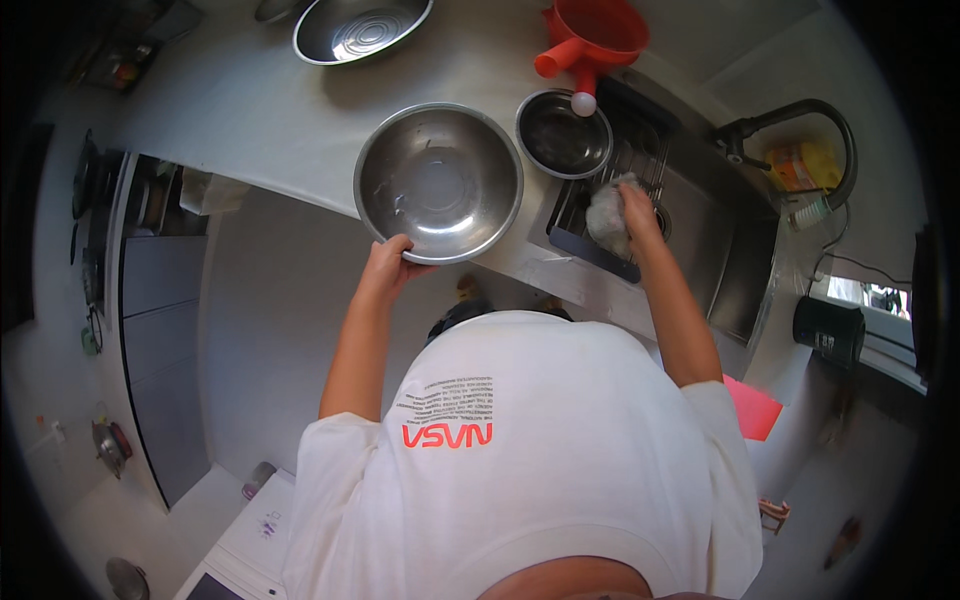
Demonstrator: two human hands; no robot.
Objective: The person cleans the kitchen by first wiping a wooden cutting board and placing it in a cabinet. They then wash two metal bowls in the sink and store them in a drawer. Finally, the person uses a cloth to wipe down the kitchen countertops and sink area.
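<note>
My left hand (391, 266) grips the near rim of a large stainless steel mixing bowl (439, 176), thumb over the edge. The bowl's inside faces up and looks bare apart from a few small marks or drops. My right hand (637, 211) holds a bunched, pale grey-white cloth (611, 217) over the dark rack (649, 161) at the left side of the sink. A smaller steel bowl (565, 135) rests at the rack's far left corner, between the large bowl and the sink.
Behind the small bowl stands a red plastic ladle-like vessel (600, 30). Another steel basin (364, 30) sits far left on the white counter (247, 112). A black faucet (795, 116) arches over the steel sink (697, 217). A yellow packet (804, 166) and a black box-like device (829, 330) are at right.
</note>
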